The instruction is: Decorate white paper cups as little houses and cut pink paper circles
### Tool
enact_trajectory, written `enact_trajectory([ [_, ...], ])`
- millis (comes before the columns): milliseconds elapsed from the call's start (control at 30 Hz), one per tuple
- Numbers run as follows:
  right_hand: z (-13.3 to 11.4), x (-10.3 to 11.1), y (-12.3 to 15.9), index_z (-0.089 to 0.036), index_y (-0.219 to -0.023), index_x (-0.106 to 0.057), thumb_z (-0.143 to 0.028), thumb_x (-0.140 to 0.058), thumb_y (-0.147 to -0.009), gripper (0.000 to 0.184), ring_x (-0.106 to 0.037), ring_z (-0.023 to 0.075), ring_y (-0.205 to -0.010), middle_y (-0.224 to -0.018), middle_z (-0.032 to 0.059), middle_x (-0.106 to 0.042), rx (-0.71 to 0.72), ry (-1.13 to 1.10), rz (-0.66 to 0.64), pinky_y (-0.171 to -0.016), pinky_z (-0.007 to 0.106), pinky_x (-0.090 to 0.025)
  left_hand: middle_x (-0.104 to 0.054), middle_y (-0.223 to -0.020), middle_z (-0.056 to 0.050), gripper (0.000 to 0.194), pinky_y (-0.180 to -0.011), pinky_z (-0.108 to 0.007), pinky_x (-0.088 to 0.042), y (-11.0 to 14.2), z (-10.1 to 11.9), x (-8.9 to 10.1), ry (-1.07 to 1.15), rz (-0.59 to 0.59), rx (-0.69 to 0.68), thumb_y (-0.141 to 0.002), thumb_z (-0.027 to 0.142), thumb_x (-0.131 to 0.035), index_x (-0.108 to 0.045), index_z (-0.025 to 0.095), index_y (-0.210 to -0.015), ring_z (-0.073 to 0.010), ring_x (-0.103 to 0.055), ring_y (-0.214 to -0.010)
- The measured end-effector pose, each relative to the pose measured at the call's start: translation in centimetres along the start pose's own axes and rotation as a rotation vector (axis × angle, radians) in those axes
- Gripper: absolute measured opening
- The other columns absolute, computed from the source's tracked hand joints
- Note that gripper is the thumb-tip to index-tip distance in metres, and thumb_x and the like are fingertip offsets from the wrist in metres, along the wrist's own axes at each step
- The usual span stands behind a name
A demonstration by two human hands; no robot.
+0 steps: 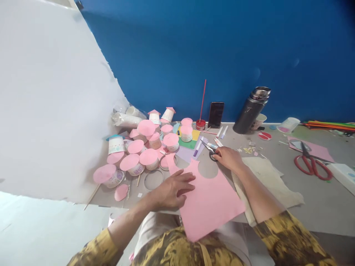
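Note:
My left hand (174, 189) lies on a pink paper sheet (210, 207), its fingers stretched out over the sheet's left side. Rounded bites are cut from the far edge of this sheet, and its near corner hangs over the table edge above my lap. My right hand (229, 159) is closed on the black handles of small scissors (208, 147), whose blades point away to the left. Purple-capped markers (198, 146) lie just beyond the blades. To the left of the sheet are metal rings (153, 180) and paper cups topped with pink discs (132, 162).
A beige cloth (271, 184) lies right of my right forearm, with red-handled scissors (313, 166) beyond it. At the back stand a dark flask (248, 114), a phone (216, 114) and a red stick in a round base (200, 124). A blue wall (222, 48) rises behind.

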State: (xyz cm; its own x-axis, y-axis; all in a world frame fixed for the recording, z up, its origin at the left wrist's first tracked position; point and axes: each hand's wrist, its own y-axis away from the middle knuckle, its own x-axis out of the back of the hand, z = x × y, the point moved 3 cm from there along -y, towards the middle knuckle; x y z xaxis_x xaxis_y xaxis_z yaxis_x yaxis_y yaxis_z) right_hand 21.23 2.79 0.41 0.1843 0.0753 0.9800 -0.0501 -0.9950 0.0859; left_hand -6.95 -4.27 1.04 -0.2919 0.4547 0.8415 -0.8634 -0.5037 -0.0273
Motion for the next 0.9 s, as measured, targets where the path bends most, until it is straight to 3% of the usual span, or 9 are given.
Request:
enact_trajectory([
  [100, 0.2, -0.1, -0.2, -0.023, -0.099, -0.073, -0.041, -0.059, -0.094, 0.023, -0.069, 0.0264, -0.097, -0.108, 0.0086, -0.076, 0.001, -0.008, -0.006, -0.072, 0.031, -0.041, -0.064, -0.143, -0.01, 0.022, -0.122, -0.046, -0.034, -0.8, -1.3, 0.2, 0.107, 0.044, 0.023, -0.079, 0.015, -0.065, -0.076, 0.022, -0.097, -0.0271, -0.055, -0.138],
  [167, 0.2, -0.2, -0.2, -0.023, -0.1, -0.073, -0.041, -0.059, -0.094, 0.023, -0.069, 0.0264, -0.098, -0.109, 0.0086, -0.076, 0.004, -0.012, -0.005, -0.072, 0.031, -0.041, -0.067, -0.136, -0.012, 0.003, -0.111, -0.04, -0.047, -1.6, -1.9, -0.1, 0.184, 0.075, 0.039, -0.078, 0.019, -0.07, -0.071, 0.02, -0.08, -0.0275, -0.056, -0.136],
  [267, 0.2, -0.2, -0.2, -0.023, -0.101, -0.073, -0.039, -0.059, -0.094, 0.023, -0.069, 0.0264, -0.098, -0.109, 0.0087, -0.076, 0.003, -0.014, -0.002, -0.072, 0.031, -0.041, -0.069, -0.124, -0.013, 0.017, -0.098, -0.034, -0.054, -2.7, -2.1, -0.6, 0.266, 0.104, 0.037, -0.075, 0.017, -0.073, -0.059, 0.021, -0.065, -0.0274, -0.059, -0.132],
  [467, 0.0, 0.1, 0.0, -0.023, -0.101, -0.073, -0.04, -0.058, -0.094, 0.023, -0.069, 0.026, -0.097, -0.109, 0.0086, -0.076, -0.001, -0.018, 0.0, -0.073, 0.031, -0.041, -0.06, -0.127, -0.015, 0.017, -0.098, -0.035, -0.052, -3.9, -2.2, -0.8, 0.17, 0.146, -0.043, -0.074, 0.014, -0.069, -0.053, 0.021, -0.073, -0.0258, -0.063, -0.12],
  [600, -0.2, 0.2, 0.1, -0.022, -0.1, -0.073, -0.039, -0.058, -0.094, 0.023, -0.069, 0.0259, -0.096, -0.109, 0.0092, -0.076, 0.005, -0.018, 0.0, -0.073, 0.031, -0.041, -0.058, -0.126, -0.015, 0.018, -0.1, -0.035, -0.052, -4.9, -2.3, -1.0, 0.124, 0.115, -0.138, -0.072, 0.013, -0.069, -0.053, 0.021, -0.075, -0.0265, -0.06, -0.123],
  [700, -0.3, 0.3, 0.2, -0.022, -0.101, -0.073, -0.039, -0.058, -0.094, 0.023, -0.069, 0.026, -0.097, -0.109, 0.0091, -0.076, 0.008, -0.009, 0.005, -0.073, 0.031, -0.041, -0.058, -0.126, -0.014, 0.018, -0.098, -0.035, -0.053, -5.7, -2.6, -1.0, 0.101, 0.105, -0.129, -0.071, 0.013, -0.069, -0.054, 0.021, -0.076, -0.0268, -0.06, -0.123],
  [800, -0.3, 0.3, 0.2, -0.023, -0.101, -0.073, -0.039, -0.058, -0.094, 0.023, -0.07, 0.026, -0.095, -0.108, 0.0089, -0.076, 0.009, 0.004, 0.015, -0.072, 0.031, -0.04, -0.059, -0.126, -0.015, 0.013, -0.1, -0.037, -0.053, -5.9, -2.3, -0.9, 0.014, 0.194, -0.12, -0.074, 0.011, -0.065, -0.057, 0.02, -0.079, -0.0273, -0.058, -0.125],
  [900, -0.3, 0.2, 0.2, -0.022, -0.098, -0.073, -0.038, -0.059, -0.094, 0.022, -0.07, 0.0256, -0.093, -0.106, 0.0094, -0.077, 0.008, 0.016, 0.029, -0.07, 0.03, -0.039, -0.063, -0.121, -0.015, 0.007, -0.105, -0.04, -0.05, -5.9, -0.6, -0.9, -0.145, 0.309, -0.182, -0.083, 0.013, -0.059, -0.062, 0.018, -0.087, -0.0282, -0.056, -0.127],
])
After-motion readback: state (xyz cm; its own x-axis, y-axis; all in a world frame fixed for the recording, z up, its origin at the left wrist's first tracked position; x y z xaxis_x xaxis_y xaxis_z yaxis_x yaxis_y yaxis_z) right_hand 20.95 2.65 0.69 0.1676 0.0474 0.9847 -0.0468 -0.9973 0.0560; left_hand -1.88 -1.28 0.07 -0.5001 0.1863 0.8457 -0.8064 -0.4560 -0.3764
